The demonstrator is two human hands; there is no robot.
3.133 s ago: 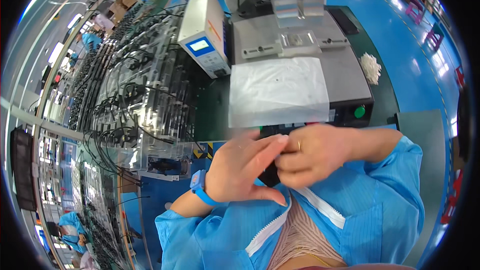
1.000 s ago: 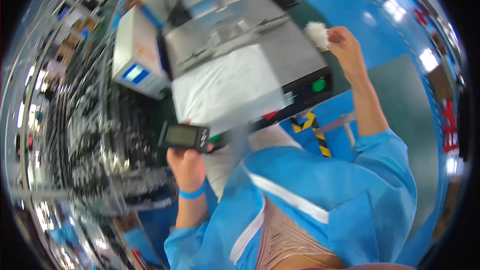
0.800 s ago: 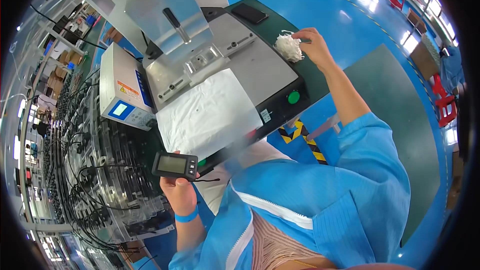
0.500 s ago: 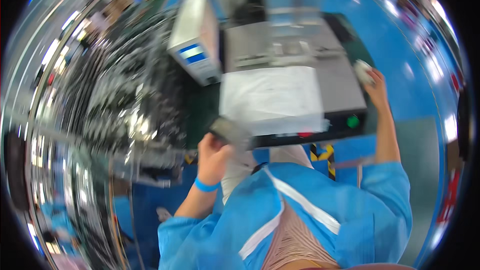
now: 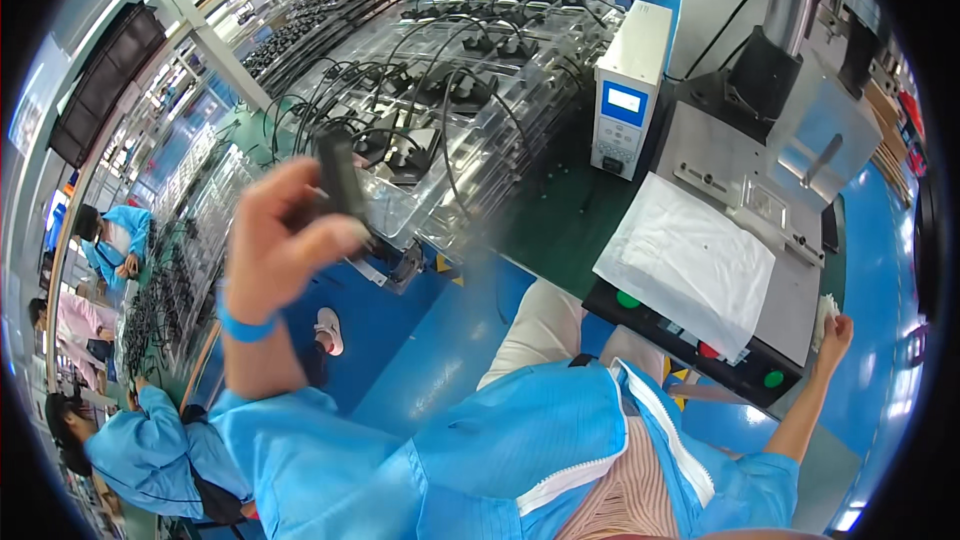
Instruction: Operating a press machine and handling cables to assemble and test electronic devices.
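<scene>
Head view: left fingers (image 5: 283, 185) hold a black device (image 5: 342, 175).

Legible text: none; no wording or figures could be made out. A lit display (image 5: 626, 100) in a blue surround was noted on the front of the white control box (image 5: 640, 38); any characters were too small to resolve. Keypad markings (image 5: 616, 140) below it, likewise. A small pale label (image 5: 743, 354) stood on the black front panel (image 5: 742, 377), between red and green buttons, print unreadable. Yellow-and-black hazard striping (image 5: 679, 379) showed below the panel.
</scene>
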